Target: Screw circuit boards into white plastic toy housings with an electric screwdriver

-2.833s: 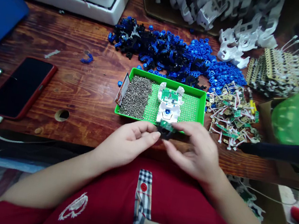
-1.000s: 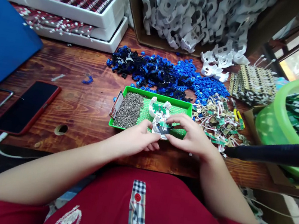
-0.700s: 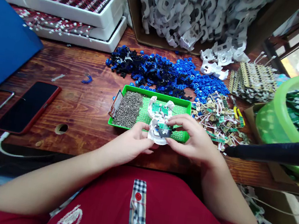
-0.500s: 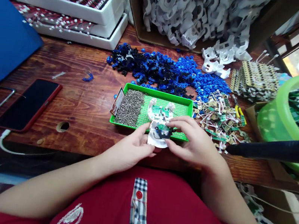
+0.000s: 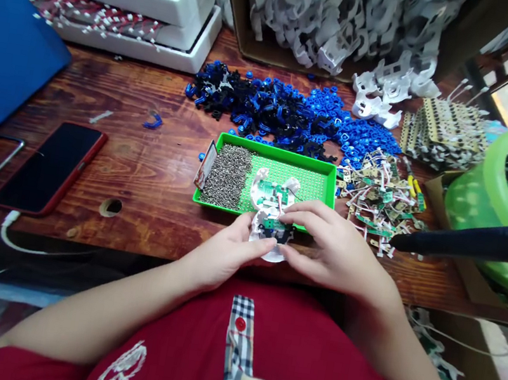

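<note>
Over the front edge of the green tray I see a white plastic housing with a green circuit board in its far part. My left hand grips the housing's near left side, its thumb reaching onto a black part that sits inside. This black part carries a small green board. From the right, my right hand pinches the black part between thumb and fingers. A thin wire rises near the right fingertips. Part of the black piece is hidden by my thumbs.
Small metal screws fill the tray's left end. Behind it lies a pile of blue and black plastic parts. Wired boards and a green tub are at right, with a black rod jutting in. A phone lies left.
The black part with its board, earlier held between both hands, now sits in the white housing. My left hand has taken hold of the housing, which moved from the tray towards me.
</note>
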The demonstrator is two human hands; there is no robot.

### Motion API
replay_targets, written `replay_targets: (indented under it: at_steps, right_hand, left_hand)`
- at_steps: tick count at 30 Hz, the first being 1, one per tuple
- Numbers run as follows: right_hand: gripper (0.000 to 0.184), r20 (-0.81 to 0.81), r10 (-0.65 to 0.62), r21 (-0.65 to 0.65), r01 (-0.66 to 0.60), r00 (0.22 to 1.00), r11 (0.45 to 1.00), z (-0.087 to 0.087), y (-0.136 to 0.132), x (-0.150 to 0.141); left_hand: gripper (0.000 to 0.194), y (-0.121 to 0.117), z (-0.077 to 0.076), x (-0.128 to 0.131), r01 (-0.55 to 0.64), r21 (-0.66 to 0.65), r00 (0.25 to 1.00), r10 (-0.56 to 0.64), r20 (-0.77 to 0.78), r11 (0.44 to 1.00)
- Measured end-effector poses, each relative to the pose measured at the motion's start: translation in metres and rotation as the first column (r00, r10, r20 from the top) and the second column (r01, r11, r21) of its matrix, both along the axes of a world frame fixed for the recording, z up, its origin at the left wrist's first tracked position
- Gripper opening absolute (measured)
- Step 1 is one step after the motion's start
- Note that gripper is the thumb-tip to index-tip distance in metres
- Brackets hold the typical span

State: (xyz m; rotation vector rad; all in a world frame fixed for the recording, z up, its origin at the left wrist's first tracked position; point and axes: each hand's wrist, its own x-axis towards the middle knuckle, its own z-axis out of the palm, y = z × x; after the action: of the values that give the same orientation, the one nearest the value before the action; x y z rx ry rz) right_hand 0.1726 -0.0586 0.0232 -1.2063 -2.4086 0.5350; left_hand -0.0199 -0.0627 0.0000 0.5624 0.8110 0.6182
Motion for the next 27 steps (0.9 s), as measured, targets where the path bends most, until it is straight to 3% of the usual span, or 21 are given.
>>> replay_targets:
  at_steps: [8,16,18,20,22,23,25,27]
  right_hand:
    - [0.033,-0.027,0.062,0.026,-0.062,0.998,0.998,-0.004,-0.001,0.002]
    - [0.038,0.106,0.09,0.16,-0.107,0.99,0.981,-0.006,-0.007,-0.003]
    - [0.041,0.037,0.097,0.168,-0.101,0.995,0.98,-0.008,-0.011,-0.005]
    - [0.041,-0.132,-0.016,0.18,0.04,0.991,0.983,-0.012,-0.017,-0.006]
    - [0.033,-0.371,-0.264,0.057,0.305,0.89,0.951,-0.017,-0.022,-0.009]
    - [0.029,-0.463,-0.382,-0.087,0.387,0.8,0.918,-0.02,-0.025,-0.01]
    - [0.024,-0.541,-0.52,-0.422,0.322,0.661,0.848,-0.025,-0.029,-0.014]
    - [0.025,-0.552,-0.539,-0.615,0.126,0.636,0.778,-0.027,-0.033,-0.02]
  left_hand:
    - [0.043,-0.003,-0.006,0.001,0.021,0.078,0.996,-0.027,0.082,0.997]
    - [0.04,0.0,-0.003,0.0,-0.025,0.219,0.991,0.053,-0.119,0.975]
    - [0.039,0.001,-0.002,-0.002,-0.028,0.225,0.991,0.057,-0.12,0.974]
    - [0.037,0.0,-0.003,-0.003,-0.035,0.225,0.991,0.062,-0.116,0.974]
    - [0.037,-0.001,-0.003,-0.003,-0.036,0.227,0.989,0.068,-0.133,0.973]
    - [0.038,-0.002,-0.004,-0.003,-0.036,0.234,0.986,0.072,-0.147,0.972]
    - [0.042,-0.004,-0.004,-0.003,-0.032,0.265,0.983,0.079,-0.169,0.964]
    - [0.045,-0.007,-0.004,-0.002,-0.021,0.307,0.982,0.078,-0.175,0.951]
